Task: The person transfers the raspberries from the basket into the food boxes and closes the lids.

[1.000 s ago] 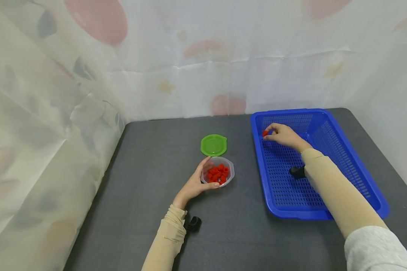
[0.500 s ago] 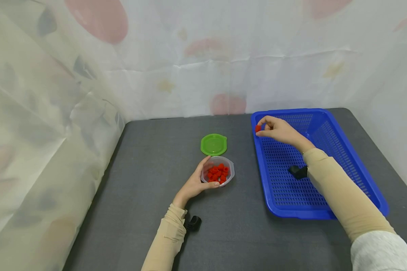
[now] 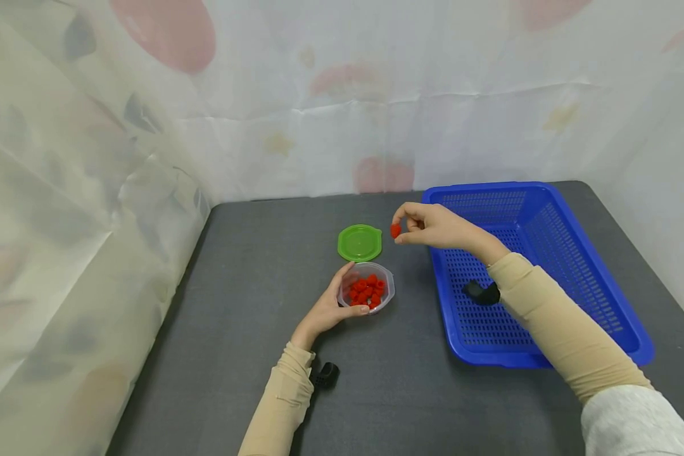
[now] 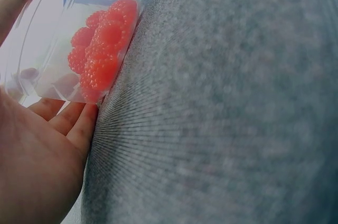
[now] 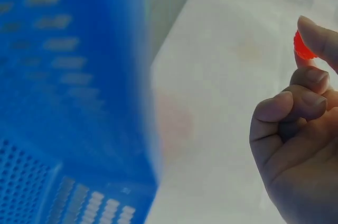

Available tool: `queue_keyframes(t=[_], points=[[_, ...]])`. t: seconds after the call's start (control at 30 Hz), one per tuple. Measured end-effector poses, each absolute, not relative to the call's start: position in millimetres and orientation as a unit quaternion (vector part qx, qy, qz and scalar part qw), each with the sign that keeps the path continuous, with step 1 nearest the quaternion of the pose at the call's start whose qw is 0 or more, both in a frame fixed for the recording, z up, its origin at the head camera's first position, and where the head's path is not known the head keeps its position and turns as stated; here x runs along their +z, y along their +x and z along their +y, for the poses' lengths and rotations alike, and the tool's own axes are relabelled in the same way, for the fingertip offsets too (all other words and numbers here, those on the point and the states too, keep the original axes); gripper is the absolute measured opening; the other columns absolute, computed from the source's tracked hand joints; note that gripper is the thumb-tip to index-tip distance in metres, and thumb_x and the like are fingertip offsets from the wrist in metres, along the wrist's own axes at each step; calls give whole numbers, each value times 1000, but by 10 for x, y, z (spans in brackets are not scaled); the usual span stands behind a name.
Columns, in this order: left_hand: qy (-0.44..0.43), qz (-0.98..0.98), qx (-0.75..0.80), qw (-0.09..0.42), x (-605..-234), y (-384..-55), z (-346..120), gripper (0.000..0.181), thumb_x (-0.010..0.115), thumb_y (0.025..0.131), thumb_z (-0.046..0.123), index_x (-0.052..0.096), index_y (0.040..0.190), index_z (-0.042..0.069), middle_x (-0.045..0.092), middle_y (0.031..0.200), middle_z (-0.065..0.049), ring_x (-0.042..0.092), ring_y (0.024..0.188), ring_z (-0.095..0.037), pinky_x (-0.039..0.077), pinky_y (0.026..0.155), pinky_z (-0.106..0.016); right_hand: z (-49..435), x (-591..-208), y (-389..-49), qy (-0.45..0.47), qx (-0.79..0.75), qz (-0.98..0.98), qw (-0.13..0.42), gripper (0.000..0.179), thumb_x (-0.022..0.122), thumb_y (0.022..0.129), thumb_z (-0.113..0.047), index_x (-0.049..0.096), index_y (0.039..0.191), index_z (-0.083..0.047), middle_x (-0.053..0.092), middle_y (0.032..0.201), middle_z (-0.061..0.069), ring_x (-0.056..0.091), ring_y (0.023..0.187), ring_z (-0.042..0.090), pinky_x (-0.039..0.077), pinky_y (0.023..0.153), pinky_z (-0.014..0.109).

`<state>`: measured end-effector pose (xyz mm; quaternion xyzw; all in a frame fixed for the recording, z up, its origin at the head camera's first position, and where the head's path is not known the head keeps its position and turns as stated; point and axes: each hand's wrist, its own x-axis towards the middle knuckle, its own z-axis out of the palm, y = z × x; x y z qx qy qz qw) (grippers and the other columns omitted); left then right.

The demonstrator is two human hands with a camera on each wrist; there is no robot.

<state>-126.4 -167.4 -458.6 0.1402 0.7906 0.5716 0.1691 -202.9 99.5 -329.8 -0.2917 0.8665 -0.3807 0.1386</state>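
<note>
Between the thumb and index finger of my right hand (image 3: 436, 227) a red raspberry (image 3: 396, 230) is pinched, above the table just left of the blue basket. The right wrist view shows the same raspberry (image 5: 303, 47), its bumpy skin partly covered by the thumb. My left hand (image 3: 327, 310) grips a clear plastic container (image 3: 386, 278) from its left side, thumb in front and fingers behind. Several raspberries (image 4: 105, 44) lie in the bottom of that container, which stands on the table. Just behind it lies a green lid (image 3: 359, 243).
A blue perforated basket (image 3: 453, 329) stands on the right of the grey table (image 3: 251, 272), partly under my right forearm. Patterned sheeting (image 3: 251, 152) hangs behind the table and along its left side. A black wrist mount (image 3: 326, 376) sticks out from my left wrist.
My right hand has lifted the raspberry out over the basket's left rim and moved left toward the container. The left hand and container have stayed in place.
</note>
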Motion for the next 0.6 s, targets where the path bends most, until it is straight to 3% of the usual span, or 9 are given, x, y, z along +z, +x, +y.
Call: queue_keyframes(t=[0.2,0.6], points=[[143,792,568,173,-4544,-1244,-1669,95,74,79,18,11,150,14,32,149,-16,30,139,-30,23,114,-50,780,-3383,-2037,-353,-365,848,154,23,65,87,-22,56,107,-16,43,65,-2,35,52,9,38,58,27],[140,786,572,188,-4535,-1252,-1687,94,74,80,21,11,150,22,28,151,-12,28,140,-27,23,114,-49,405,-3533,-2046,-391,-343,833,188,20,65,86,-18,57,104,-14,44,65,-2,37,53,10,37,57,24]])
